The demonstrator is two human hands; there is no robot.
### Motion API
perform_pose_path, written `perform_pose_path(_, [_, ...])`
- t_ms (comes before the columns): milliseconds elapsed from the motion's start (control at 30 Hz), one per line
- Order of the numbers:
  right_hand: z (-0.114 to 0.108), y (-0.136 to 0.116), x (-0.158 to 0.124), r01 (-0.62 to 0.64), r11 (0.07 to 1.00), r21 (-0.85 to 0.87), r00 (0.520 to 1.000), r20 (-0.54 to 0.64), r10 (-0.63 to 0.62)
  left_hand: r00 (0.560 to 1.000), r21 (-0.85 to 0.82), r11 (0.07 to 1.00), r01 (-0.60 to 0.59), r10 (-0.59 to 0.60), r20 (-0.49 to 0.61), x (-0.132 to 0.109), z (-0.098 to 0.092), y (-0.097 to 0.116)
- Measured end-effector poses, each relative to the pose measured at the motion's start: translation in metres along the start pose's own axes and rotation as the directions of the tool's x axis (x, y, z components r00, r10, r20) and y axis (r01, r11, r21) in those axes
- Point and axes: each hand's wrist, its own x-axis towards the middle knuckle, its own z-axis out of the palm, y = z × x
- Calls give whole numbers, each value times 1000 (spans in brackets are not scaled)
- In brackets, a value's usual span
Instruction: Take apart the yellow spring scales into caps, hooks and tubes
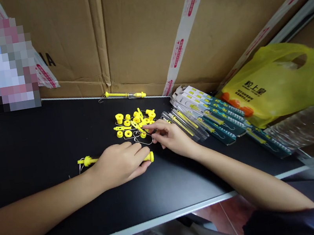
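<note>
My left hand (122, 162) is wrapped round a yellow spring scale (149, 157), whose hook end sticks out near the wrist and whose yellow cap shows past the fingertips. My right hand (170, 135) is at the right edge of a pile of yellow plastic parts (128, 134), index finger stretched toward it and thumb apart. A bent metal wire hook (144, 141) lies by its fingertips; whether the fingers grip it is too small to tell. Another yellow scale (120, 95) with hooks lies at the back of the black table (86, 124).
Clear tubes with yellow strips (182, 123) and packaged scales (213, 114) lie to the right. Behind them is a yellow plastic bag (282, 78), with stacked clear plastic (304, 126) beside it. Large cardboard boxes (137, 29) stand along the table's back edge.
</note>
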Motion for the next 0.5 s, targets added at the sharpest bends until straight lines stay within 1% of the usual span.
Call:
perform_pose_path(67, [1, -1, 0, -16, 999, 48, 1000, -5, 17, 1000, -3, 1000, -5, 5, -11, -1, 0, 0])
perform_pose_path(167, [1, -1, -1, 27, 999, 38, 999, -34, -26, 1000, -11, 1000, -8, 8, -13, -2, 0, 1])
perform_pose_path(267, [0, -1, -3, 108, 990, -90, 992, -57, -113, 1000, -13, 1000, -10, 10, -7, -3, 0, 1])
perform_pose_path(333, [0, -1, -5, 164, 968, -188, 984, -45, -175, 1000, -11, 1000, -11, 11, -3, -3, 0, 1])
perform_pose_path(433, [1, -2, -5, 243, 916, -320, 967, 3, -256, 1000, -12, 1000, -17, 17, 8, -2, 1, 1])
perform_pose_path(500, [2, -1, -4, 284, 861, -421, 953, 27, -301, 1000, -15, 1000, -21, 22, 22, -1, 1, 1])
